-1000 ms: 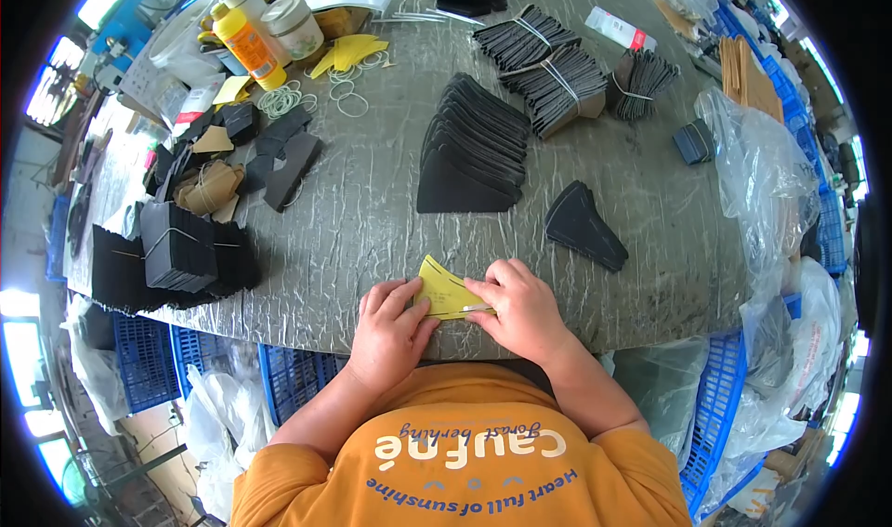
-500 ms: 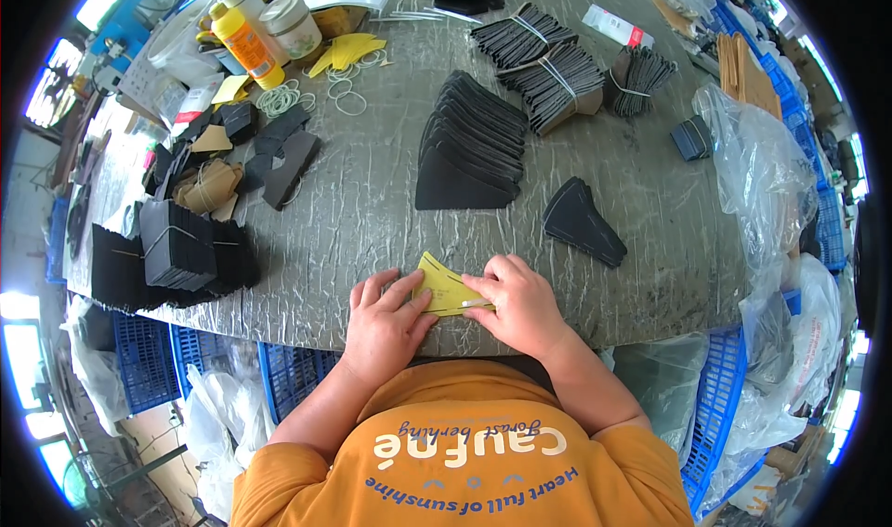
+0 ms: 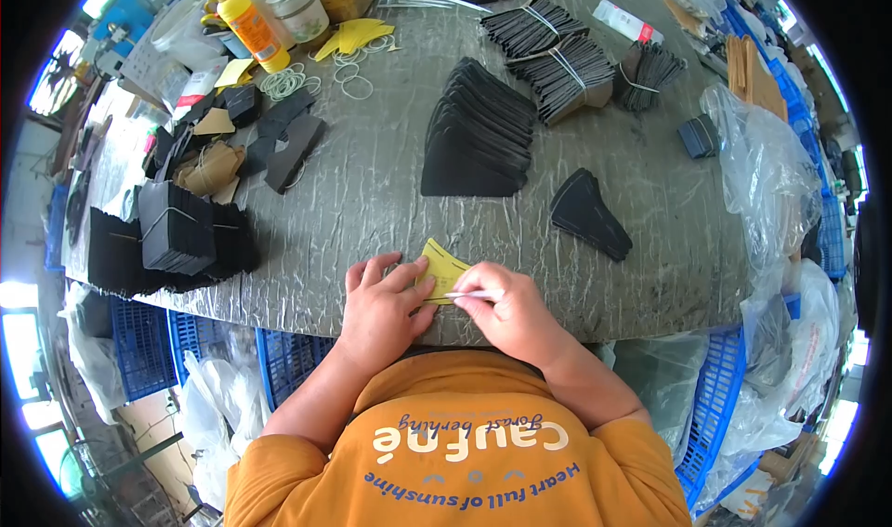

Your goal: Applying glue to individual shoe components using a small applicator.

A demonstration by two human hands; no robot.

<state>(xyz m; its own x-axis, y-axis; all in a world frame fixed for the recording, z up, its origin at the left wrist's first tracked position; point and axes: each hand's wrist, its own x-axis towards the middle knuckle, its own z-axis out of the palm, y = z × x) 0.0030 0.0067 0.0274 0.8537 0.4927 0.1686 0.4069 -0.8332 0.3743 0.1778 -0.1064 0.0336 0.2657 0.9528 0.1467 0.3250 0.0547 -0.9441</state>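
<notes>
A yellow template with slots cut along its edges lies on the table in front of me. A dark piece seems to be under it, mostly hidden. My left hand rests with fingers spread, its index finger and thumb pressing on the template's left side. In my right hand is a thin white marking pen, pinched between thumb and fingers. Its tip touches the template near the lower edge. Beyond my hands are a fanned stack of black cut pieces and a smaller group of curved black pieces with pale marks.
Banded bundles of black pieces stand at the far right, and banded black blocks at the left edge. A yellow bottle, jars and rubber bands sit far left. Plastic bags hang along the right edge; blue crates stand below.
My right hand has brought the pen's tip down to the template's lower edge, with the pen now pointing left. My left hand stays on the template. The view has shifted slightly.
</notes>
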